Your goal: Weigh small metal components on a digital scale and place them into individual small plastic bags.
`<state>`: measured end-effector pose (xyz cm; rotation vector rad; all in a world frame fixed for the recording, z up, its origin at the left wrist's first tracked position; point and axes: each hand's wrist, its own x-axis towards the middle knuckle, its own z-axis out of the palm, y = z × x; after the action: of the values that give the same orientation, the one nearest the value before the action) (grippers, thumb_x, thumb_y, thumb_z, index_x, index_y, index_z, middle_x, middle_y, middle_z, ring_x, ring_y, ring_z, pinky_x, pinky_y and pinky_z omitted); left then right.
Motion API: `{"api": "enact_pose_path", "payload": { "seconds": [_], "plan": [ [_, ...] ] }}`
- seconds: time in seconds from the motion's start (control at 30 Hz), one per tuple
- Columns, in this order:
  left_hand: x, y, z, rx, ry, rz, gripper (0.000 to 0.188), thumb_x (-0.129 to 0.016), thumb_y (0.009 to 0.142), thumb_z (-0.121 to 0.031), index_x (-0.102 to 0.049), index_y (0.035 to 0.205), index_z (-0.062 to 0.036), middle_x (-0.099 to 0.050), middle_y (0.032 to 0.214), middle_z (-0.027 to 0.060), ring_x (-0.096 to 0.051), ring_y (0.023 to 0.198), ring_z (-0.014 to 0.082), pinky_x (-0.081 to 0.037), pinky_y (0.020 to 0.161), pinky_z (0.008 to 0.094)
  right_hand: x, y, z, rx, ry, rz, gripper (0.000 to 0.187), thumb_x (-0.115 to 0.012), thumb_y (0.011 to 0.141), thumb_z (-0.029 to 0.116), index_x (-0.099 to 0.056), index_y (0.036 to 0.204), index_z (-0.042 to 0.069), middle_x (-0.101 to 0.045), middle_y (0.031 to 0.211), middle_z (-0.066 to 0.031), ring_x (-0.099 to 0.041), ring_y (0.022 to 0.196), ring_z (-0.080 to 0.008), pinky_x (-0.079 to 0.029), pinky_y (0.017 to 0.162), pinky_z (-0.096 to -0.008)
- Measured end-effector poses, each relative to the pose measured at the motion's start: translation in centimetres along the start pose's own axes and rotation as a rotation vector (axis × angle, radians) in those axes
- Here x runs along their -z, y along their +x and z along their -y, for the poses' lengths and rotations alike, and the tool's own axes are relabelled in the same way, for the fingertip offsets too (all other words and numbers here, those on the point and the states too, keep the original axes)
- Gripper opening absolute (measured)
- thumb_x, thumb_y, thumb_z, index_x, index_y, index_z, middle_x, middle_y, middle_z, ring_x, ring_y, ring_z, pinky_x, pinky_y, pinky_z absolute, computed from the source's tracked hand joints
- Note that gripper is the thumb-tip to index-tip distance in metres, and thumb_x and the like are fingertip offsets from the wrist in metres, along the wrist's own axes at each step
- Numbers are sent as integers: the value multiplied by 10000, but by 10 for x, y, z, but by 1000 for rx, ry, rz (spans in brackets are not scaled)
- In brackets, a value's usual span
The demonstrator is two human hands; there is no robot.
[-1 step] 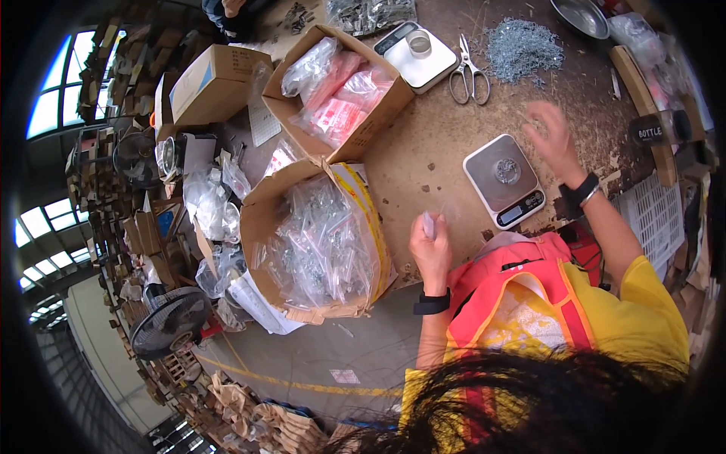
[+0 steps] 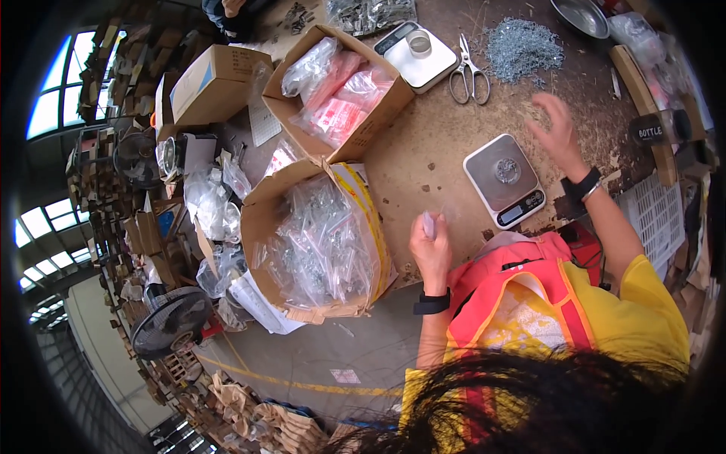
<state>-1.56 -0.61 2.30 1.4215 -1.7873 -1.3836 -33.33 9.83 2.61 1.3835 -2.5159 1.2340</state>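
My left hand (image 2: pixel 431 253) is closed at the table's front edge. A thin, see-through plastic bag (image 2: pixel 448 215) seems to show at its fingertips, though only faintly. My right hand (image 2: pixel 556 135) hovers over the tabletop with fingers apart and nothing in it, just right of a small digital scale (image 2: pixel 484 171). On the scale's plate sits a little round heap of small metal pieces (image 2: pixel 506 171), perhaps in a clear dish. Farther off lies a loose pile of small silvery-blue metal pieces (image 2: pixel 522 50), possibly screws.
An open carton (image 2: pixel 383 257) of filled clear bags stands left of my left hand. Behind it is a carton (image 2: pixel 393 82) of red-and-clear bags. Scissors (image 2: pixel 470 80), a second scale (image 2: pixel 435 69) and a metal bowl (image 2: pixel 586 17) lie farther back. A wooden bar (image 2: pixel 643 102) borders the right side.
My right hand has shifted slightly to the right, away from the scale. The left hand stays in place.
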Motion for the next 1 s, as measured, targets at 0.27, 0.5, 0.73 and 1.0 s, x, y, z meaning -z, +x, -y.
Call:
{"api": "enact_pose_path", "payload": {
  "seconds": [0.27, 0.5, 0.73, 1.0],
  "plan": [
    [2, -1, 14, -1, -40, -50, 92, -666, 951, -114, -655, 927, -26, -577, 788, -31, -509, 750, 61, -442, 694, 243, 11, -49, -5, -95, 26, 210, 410, -729, 822, 110, -600, 1197, 3, -617, 1212, -169, -599, 1121, -351, -453, 1011, -417],
    [-2, 1, 17, -52, 8, -68, 64, -648, 944, -82, -657, 955, -20, -589, 821, -21, -518, 778, 71, -453, 726, 245, -2, -69, 23, -26, 79, 320, 738, -818, 708, 96, -480, 1361, 31, -554, 1266, -179, -501, 1229, -378, -388, 1085, -455],
    [3, -3, 5, -20, 9, -56, 79, -651, 946, -92, -663, 974, -20, -583, 821, -19, -514, 783, 63, -451, 730, 242, -10, -70, 32, 10, 60, 335, 907, -874, 650, 119, -418, 1431, 49, -504, 1347, -185, -452, 1288, -385, -363, 1118, -459],
    [1, -5, 15, -89, 68, -110, 99, -673, 938, -112, -657, 975, -21, -636, 821, 11, -556, 756, 100, -478, 714, 275, -30, -77, 21, 46, -28, 326, 794, -856, 679, 142, -477, 1370, 46, -512, 1350, -165, -443, 1305, -379, -350, 1120, -464]
  ]
}}
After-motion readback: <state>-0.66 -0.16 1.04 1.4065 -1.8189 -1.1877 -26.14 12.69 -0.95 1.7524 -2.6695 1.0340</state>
